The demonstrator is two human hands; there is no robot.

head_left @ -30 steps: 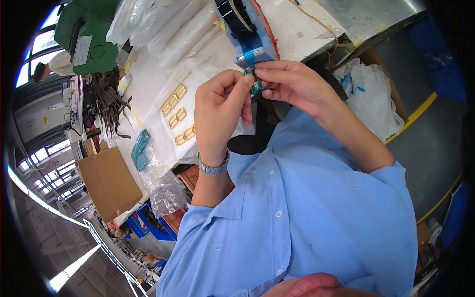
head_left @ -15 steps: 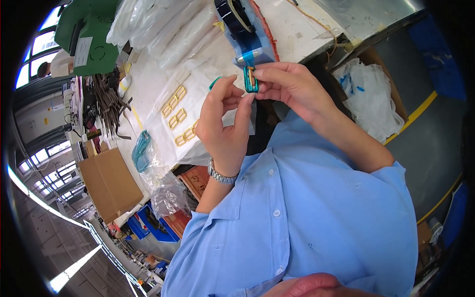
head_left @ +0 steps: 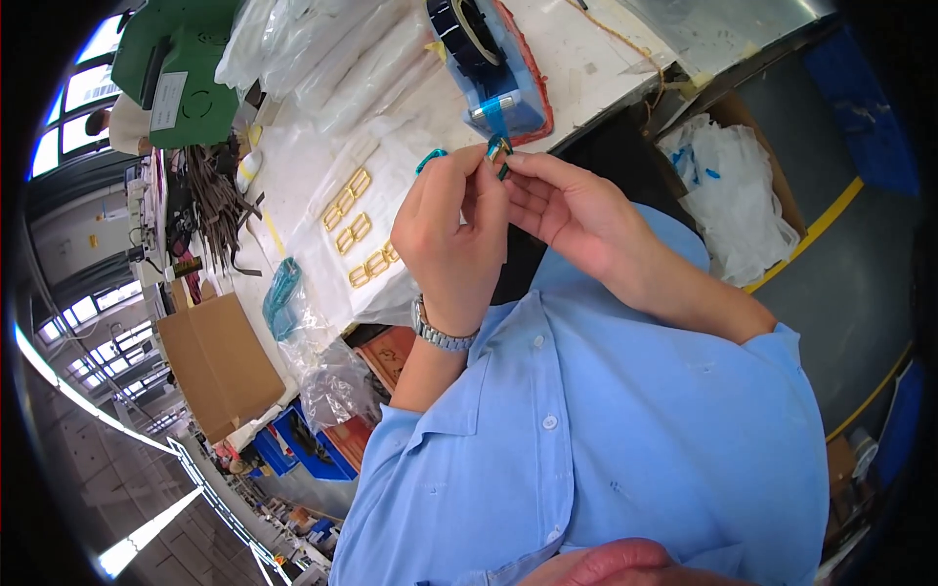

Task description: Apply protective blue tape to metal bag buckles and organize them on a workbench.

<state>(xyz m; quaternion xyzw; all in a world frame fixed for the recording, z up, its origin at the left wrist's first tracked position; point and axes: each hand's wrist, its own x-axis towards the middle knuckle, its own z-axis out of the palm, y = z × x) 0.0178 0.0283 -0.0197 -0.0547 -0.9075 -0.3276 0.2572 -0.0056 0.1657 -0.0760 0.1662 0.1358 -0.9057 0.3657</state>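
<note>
Head view: a light blue shirt (head_left: 625,420) fills the lower middle, and beyond it stretches a white worktable (head_left: 567,44) with clear plastic bags (head_left: 322,59) heaped toward its far side. A brown cardboard sheet (head_left: 220,366) stands out on the left. Nearer the hands sits a blue tape dispenser (head_left: 528,83) with a reddish base, a dark roll at its upper end. The left hand (head_left: 445,210), a metal watch (head_left: 445,337) on its wrist, and the right hand (head_left: 572,200) meet just below the dispenser. Gold buckles (head_left: 354,234) lie in short rows on the table to the left, well apart from the fingers. A small gold-and-teal piece (head_left: 498,153) sits between the two hands' fingertips: the left thumb and forefinger pinch its left side, while the right thumb presses its right side, the fingertip behind hidden and the other right fingers loosely curled below. Blue tape (head_left: 496,119) runs from the dispenser down to it. One teal piece (head_left: 430,159) lies just beside the left knuckles.
</note>
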